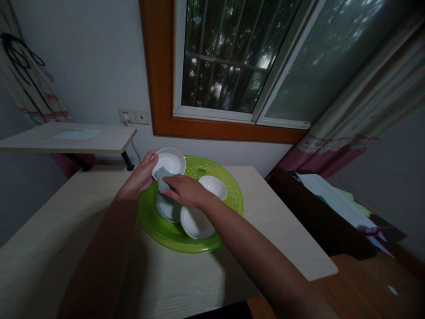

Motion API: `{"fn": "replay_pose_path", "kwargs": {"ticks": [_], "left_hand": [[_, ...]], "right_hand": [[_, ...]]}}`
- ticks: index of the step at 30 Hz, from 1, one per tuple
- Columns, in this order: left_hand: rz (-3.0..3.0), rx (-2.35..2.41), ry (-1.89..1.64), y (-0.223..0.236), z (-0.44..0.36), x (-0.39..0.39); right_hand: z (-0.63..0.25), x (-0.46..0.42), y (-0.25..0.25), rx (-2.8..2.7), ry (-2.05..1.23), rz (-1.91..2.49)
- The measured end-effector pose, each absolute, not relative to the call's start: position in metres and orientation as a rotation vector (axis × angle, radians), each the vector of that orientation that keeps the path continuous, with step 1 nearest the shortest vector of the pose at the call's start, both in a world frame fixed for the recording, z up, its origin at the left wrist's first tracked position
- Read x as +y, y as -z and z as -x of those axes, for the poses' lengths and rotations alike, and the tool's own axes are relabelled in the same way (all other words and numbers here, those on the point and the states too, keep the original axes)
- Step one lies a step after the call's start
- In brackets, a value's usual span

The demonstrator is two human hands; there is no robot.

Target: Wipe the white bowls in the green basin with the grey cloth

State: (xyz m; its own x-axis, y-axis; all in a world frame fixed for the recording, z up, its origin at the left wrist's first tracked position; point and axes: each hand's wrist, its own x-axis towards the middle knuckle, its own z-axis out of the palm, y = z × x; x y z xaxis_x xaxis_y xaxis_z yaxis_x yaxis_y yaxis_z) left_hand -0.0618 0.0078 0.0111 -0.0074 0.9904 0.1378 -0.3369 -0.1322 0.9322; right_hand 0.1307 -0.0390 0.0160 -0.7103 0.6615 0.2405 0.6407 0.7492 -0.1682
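Observation:
A white bowl [171,160] is tilted up in my left hand [143,172], whose fingers close on its left rim. My right hand [182,189] grips a grey-green cloth [162,173], which touches the near edge of that bowl. Beneath both hands lies a round green plastic tray [166,237] with a perforated surface. Three more white bowls rest on it: one bowl [214,186] at the right, another bowl [196,225] at the front, and a third bowl [168,210] partly hidden under my right hand and the cloth.
The tray stands on a pale wooden table [265,212]. A raised shelf [109,141] with a paper [77,134] is at the left. Behind are a wall socket [126,116] and a window with an orange-brown frame [226,131]. Papers [335,204] lie on dark furniture at the right.

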Motion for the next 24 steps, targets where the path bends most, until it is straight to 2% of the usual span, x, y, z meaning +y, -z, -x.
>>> {"fn": "replay_pose_path", "kwargs": {"ticks": [6,9,21,24], "left_hand": [[-0.997,0.883,-1.427,-0.015,0.059,0.005],[-1.006,0.89,-1.417,-0.0163,0.0591,0.0034],[-1.031,0.861,-1.448,-0.0122,0.0623,0.0063],[-1.02,0.874,-1.461,-0.0117,0.0624,0.0073]], "right_hand": [[-0.1327,-0.038,-0.016,-2.561,0.263,1.236],[-0.1332,-0.0392,-0.0147,-2.533,0.34,1.244],[-0.1362,-0.039,-0.0192,-2.656,-0.15,0.976],[-0.137,-0.0361,-0.0184,-2.634,-0.16,0.92]]}}
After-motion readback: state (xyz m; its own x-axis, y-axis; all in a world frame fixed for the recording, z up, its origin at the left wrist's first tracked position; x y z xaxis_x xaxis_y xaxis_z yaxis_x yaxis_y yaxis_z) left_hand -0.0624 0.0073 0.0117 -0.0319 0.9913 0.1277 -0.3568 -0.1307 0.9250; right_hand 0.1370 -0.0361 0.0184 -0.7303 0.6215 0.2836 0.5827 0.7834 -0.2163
